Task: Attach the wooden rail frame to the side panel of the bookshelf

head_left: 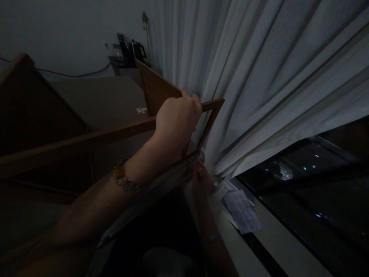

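The room is dim. My left hand, with a bead bracelet on its wrist, is closed round the top wooden rail of a brown wooden frame. Lower down, my right hand grips the far corner of a flat dark panel with a metallic edge that slants under the frame. The panel's near part fades into shadow.
White curtains hang close behind the frame. A pale windowsill carries loose papers, beside dark window glass. A brown cabinet top lies behind, with dark appliances at the wall.
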Demonstrator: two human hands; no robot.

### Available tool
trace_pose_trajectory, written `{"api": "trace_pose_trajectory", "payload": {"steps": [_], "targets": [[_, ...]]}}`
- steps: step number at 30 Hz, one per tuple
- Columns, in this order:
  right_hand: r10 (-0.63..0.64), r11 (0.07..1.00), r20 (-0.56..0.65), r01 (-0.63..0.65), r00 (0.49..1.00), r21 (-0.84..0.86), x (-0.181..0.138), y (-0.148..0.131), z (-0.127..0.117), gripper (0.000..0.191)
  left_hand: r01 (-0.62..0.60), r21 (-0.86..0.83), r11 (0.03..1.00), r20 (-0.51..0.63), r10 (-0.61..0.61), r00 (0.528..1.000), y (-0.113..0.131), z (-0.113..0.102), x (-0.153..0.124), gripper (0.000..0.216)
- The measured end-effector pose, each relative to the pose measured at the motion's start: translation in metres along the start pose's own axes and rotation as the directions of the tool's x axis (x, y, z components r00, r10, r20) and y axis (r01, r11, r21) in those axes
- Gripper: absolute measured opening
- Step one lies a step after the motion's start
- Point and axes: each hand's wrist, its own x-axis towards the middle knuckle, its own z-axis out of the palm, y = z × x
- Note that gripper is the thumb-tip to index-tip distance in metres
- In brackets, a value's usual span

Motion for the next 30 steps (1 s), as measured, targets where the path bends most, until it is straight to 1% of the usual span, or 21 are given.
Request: {"api": "trace_pose_trajectory", "payload": {"steps": [3,6,11,14,17,23,27,30], "targets": [[0.04,0.998,0.053,-0.037,0.998,-0.043,0.0022,-0.0016,-0.0034,0.029,-0.001,0.004,1.0,0.0,0.001,1.0,0.0001,0.0002,-0.0004,0.042],[0.075,0.995,0.081,-0.069,0.994,-0.073,0.0033,-0.0039,-0.0044,0.031,-0.01,0.001,1.0,0.004,0.01,1.0,-0.0005,-0.0002,-0.0002,0.044],[0.063,0.997,0.092,-0.057,0.994,-0.058,0.0026,-0.0036,-0.0003,0.03,-0.011,-0.057,0.998,0.044,0.013,0.999,-0.0019,-0.0013,0.0012,0.049],[0.024,0.997,0.09,-0.018,0.996,-0.072,0.0019,-0.0015,0.0011,0.029,0.003,-0.134,0.991,0.055,0.005,0.998,-0.002,-0.0013,0.0012,0.05],[-0.043,0.989,0.096,0.056,0.994,-0.135,0.0016,-0.0006,0.0007,0.029,0.024,-0.187,0.982,0.047,-0.016,0.999,-0.0017,-0.001,0.0005,0.051],[-0.065,0.98,0.146,0.091,0.987,-0.177,0.005,0.0007,0.0006,0.026,0.02,-0.068,0.998,0.05,-0.017,0.999,-0.0016,-0.0002,0.0016,0.05],[-0.115,0.961,0.153,0.149,0.982,-0.233,0.0086,0.0027,0.0024,0.026,0.003,-0.052,0.999,0.047,0.0,0.999,-0.0011,-0.0018,0.0011,0.047],[-0.153,0.927,0.163,0.199,0.975,-0.318,0.0103,0.0031,0.0038,0.026,-0.024,-0.048,0.999,0.049,0.027,0.998,-0.0015,-0.0035,-0.0003,0.046]]}}
